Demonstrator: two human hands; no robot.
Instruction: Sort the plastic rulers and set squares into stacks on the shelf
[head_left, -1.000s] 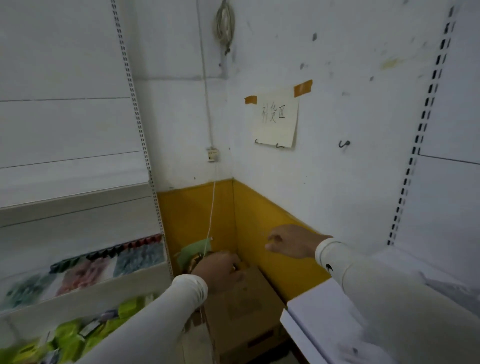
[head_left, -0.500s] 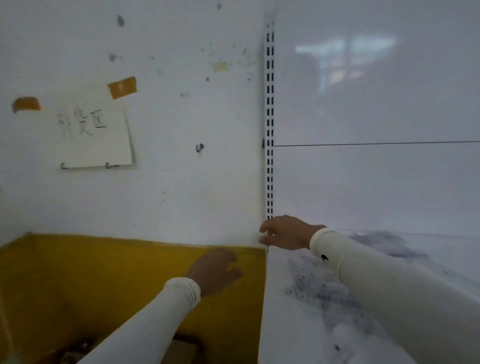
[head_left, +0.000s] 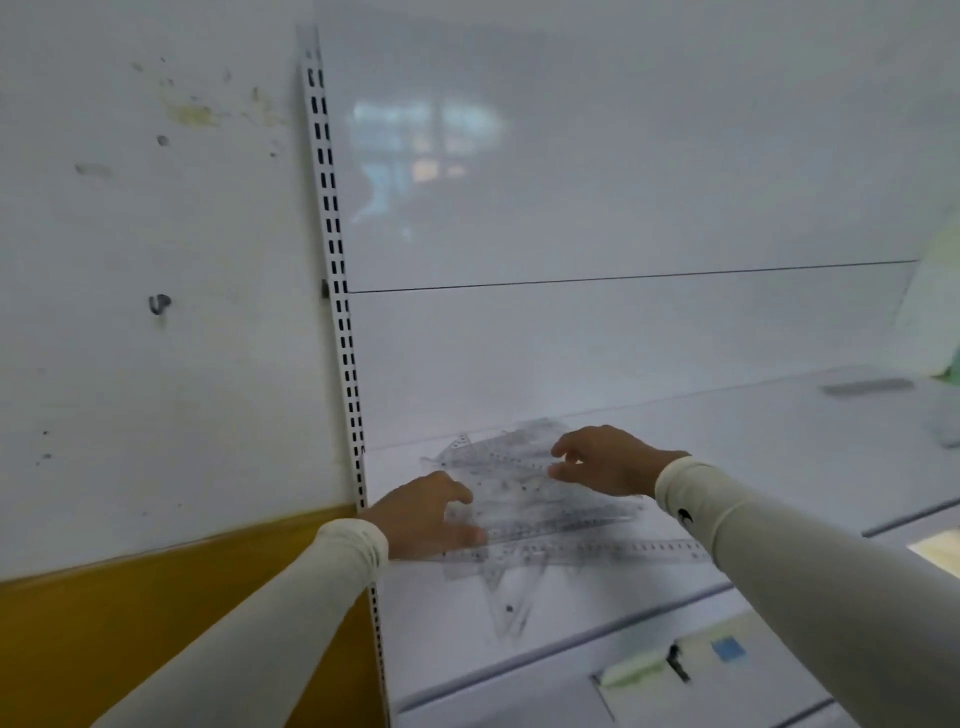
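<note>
Vs 0.5 s ago: view has swung to the right, so the taped paper note is gone from frame and the yellow wall band (head_left: 130, 613) now sits only at 7–8 o'clock. The white shelf (head_left: 779, 467) fills the lower right. Both hands have come down from in front of the wall onto the shelf surface.

Pile of clear plastic rulers & set squares (head_left: 524, 509) lies loose and overlapping on the shelf, just below frame centre, near the slotted upright (head_left: 337, 291). One long ruler (head_left: 623, 548) pokes out of the pile toward 3 o'clock; a triangle tip points to 6 o'clock.

Left hand (head_left: 423, 514) sits at the pile's 9 o'clock edge, fingers bent, thumb and fingertips touching the plastic; real grip or not, can't tell (blur). Right hand (head_left: 608, 460) at the pile's 1–2 o'clock, fingers curled over the top pieces, touching or just above them, can't tell which.

A grey flat item (head_left: 865, 387) lies far off at 2 o'clock on the same shelf, too blurred to name.
</note>
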